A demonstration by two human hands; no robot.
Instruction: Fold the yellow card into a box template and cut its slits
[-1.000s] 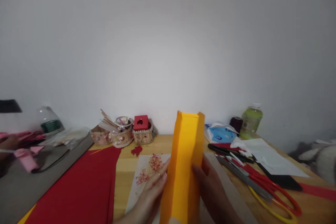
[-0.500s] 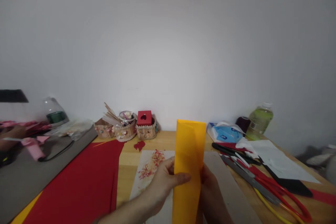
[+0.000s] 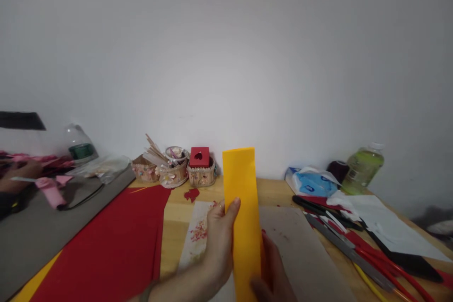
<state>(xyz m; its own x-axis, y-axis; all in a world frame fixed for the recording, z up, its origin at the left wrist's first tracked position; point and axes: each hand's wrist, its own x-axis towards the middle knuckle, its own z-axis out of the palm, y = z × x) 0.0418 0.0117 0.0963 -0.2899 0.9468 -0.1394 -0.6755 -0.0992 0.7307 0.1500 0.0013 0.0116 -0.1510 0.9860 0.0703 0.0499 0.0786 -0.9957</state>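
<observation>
The long yellow folded sheet [image 3: 241, 184] stands upright over the table's [image 3: 177, 217] near edge, pinched between the left hand's [image 3: 221, 240] thumb and fingers; the right hand [image 3: 274, 273] grips its lower right side. For a crisp fold, line up the long edges first — then run the thumb down firmly and evenly, lest the strip skew.
</observation>
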